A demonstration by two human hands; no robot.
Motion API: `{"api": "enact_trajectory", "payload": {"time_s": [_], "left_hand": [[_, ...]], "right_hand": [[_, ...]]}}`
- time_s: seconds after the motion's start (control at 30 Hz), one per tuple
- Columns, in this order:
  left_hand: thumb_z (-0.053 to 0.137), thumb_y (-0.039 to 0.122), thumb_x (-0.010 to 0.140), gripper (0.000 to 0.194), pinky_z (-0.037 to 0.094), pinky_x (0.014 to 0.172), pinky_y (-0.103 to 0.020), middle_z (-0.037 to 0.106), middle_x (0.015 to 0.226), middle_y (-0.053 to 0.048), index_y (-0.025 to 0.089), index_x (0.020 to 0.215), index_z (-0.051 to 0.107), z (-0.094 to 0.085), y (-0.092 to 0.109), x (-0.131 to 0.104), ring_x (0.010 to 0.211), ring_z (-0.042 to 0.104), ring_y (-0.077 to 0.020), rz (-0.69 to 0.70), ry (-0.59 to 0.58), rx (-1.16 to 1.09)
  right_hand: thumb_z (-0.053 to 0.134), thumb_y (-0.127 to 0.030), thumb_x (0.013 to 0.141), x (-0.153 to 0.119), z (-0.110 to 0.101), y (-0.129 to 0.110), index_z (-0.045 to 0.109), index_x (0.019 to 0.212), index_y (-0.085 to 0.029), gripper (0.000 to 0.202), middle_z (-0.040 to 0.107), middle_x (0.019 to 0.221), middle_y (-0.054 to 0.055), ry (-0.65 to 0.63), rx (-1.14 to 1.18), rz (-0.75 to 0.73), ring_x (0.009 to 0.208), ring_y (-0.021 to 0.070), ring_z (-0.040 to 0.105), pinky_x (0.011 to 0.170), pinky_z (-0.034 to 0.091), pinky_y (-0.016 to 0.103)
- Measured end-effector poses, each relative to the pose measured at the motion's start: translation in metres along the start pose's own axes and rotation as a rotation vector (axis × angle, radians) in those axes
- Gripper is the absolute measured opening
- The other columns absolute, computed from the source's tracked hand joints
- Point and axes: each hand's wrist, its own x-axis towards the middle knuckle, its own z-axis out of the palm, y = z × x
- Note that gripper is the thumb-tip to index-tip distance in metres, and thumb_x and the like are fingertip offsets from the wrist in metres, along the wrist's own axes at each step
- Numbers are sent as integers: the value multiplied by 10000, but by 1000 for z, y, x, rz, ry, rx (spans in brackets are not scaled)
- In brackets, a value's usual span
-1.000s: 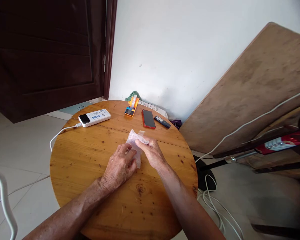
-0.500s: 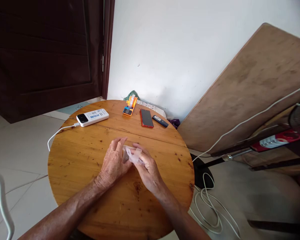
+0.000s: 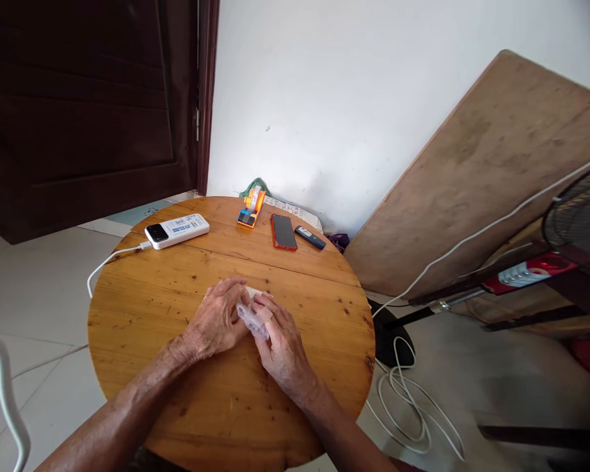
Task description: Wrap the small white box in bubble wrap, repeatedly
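Note:
A crumpled, translucent plastic wrap [image 3: 254,321] is between my two hands, above the middle of the round wooden table [image 3: 177,406]. My left hand [image 3: 218,319] has its curled fingers around the wrap's left side. From the right, my right hand [image 3: 281,341] presses its thumb and bent fingers on the wrap. A pale edge shows behind the wrap, between the fingertips; whether something lies inside the plastic is hidden.
At the table's back stand an orange tape dispenser [image 3: 251,208], a red-edged phone [image 3: 284,232] and a dark remote-like device [image 3: 310,237]. A white power bank [image 3: 177,231] with a cable lies back left. A fan [image 3: 580,216] and a leaning board [image 3: 472,157] are at right.
My fingers have closed in around the plastic wrap, which is now more bunched up and slightly lower. The whole view has shifted a little, with the objects appearing farther left.

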Motion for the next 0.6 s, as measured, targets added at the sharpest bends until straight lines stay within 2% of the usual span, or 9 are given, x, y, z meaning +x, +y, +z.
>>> {"api": "enact_trajectory", "payload": {"time_s": [0.13,0.27,0.33,0.4,0.5,0.6], "left_hand": [[620,154,723,338,393,1099,-494,542,1382,-166,189,1051,548,2,-4,-1,1380,435,-295,55,-59,-12],[551,37,694,362,438,1059,-450,583,1315,-140,197,1019,541,8,-5,2,1326,492,-263,12,-43,-20],[542,24,690,353,494,967,-391,625,1215,-101,206,992,550,9,-3,4,1198,576,-234,-25,-41,-53],[560,55,701,300,520,835,-320,647,1096,-63,207,959,559,7,0,5,988,631,-191,-54,-44,-96],[609,163,731,205,482,693,-259,641,963,-27,201,929,576,1,6,7,762,590,-141,-89,-22,-164],[614,253,752,128,423,617,-238,601,796,5,187,859,592,-5,11,9,670,529,-127,-153,-7,-182]], "right_hand": [[445,3,811,1,2,5,525,1360,-236,604,560,1399,99,4,-2,-8,1350,248,475,1117,430,481],[430,8,801,1,4,8,538,1352,-232,610,558,1402,91,7,29,-10,1352,235,473,1128,423,466],[429,1,808,2,4,8,539,1353,-240,605,559,1402,87,5,44,-2,1349,234,476,1128,421,468],[426,0,806,4,1,8,556,1337,-247,600,571,1389,81,7,73,10,1337,231,489,1128,418,465],[429,-14,812,13,-9,5,611,1269,-256,549,613,1333,69,-3,168,62,1282,222,537,1107,432,431],[472,-112,875,26,-21,5,661,1171,-253,378,698,1157,54,-84,335,230,1074,217,643,953,520,368]]}}
